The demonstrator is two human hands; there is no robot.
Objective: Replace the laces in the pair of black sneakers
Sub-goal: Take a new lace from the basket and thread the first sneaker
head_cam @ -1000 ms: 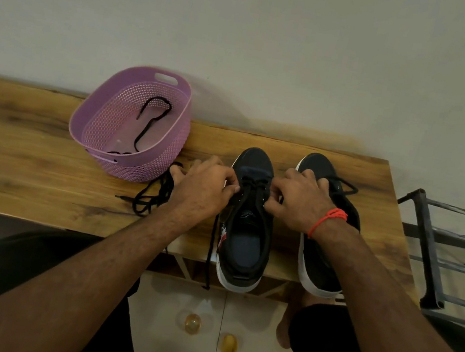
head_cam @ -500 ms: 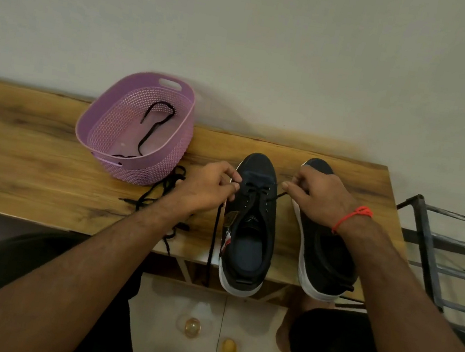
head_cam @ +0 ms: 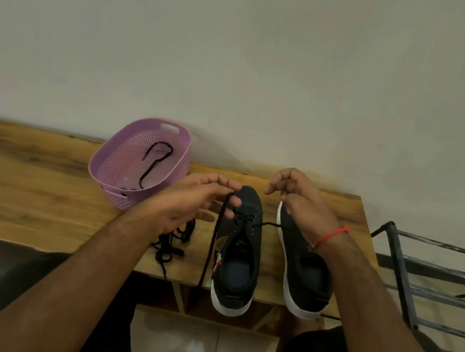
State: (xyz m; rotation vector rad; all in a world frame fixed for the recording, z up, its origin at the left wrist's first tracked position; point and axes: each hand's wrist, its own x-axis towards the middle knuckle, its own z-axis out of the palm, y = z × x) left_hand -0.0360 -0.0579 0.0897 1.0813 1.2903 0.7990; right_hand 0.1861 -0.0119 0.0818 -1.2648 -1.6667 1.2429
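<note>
Lacing, left sneaker (head_cam: 239,247): our left hand (head_cam: 190,202) and right hand (head_cam: 303,202) each pinch a lace (head_cam: 210,248) end (lowest eyelets threaded); next, cross upward.

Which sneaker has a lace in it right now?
The left sneaker, between the hands: a black lace crosses its front eyelets, and the left hand holds one end. The right sneaker shows none.

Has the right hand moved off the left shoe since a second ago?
Yes. The right hand has left the left shoe and gone right and toward the wall, now over the right shoe's toe, pulling the lace sideways.
</note>
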